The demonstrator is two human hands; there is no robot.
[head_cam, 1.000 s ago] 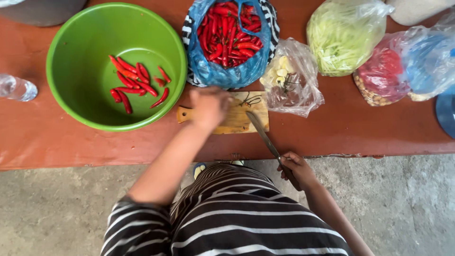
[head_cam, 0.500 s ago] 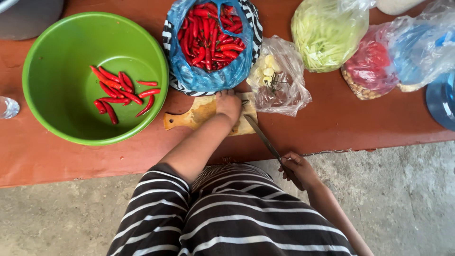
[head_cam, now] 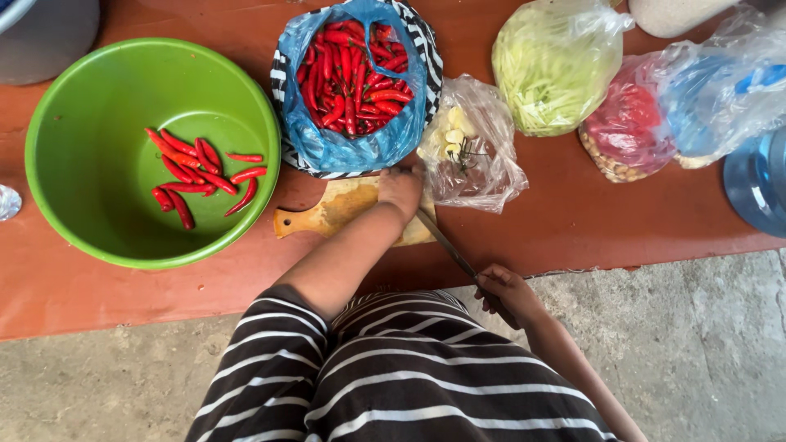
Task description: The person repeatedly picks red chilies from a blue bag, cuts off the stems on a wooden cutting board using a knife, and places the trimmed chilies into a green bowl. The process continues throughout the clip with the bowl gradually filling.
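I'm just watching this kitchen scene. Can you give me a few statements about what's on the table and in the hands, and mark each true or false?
1. The green bowl holds red chillies. True.
2. The right hand holds a knife. True.
3. The left hand rests inside the green bowl. False: it is on the wooden cutting board, by the blue bag.
4. The blue bag is full of green vegetables. False: it holds red chillies.
5. The table is reddish-brown. True.
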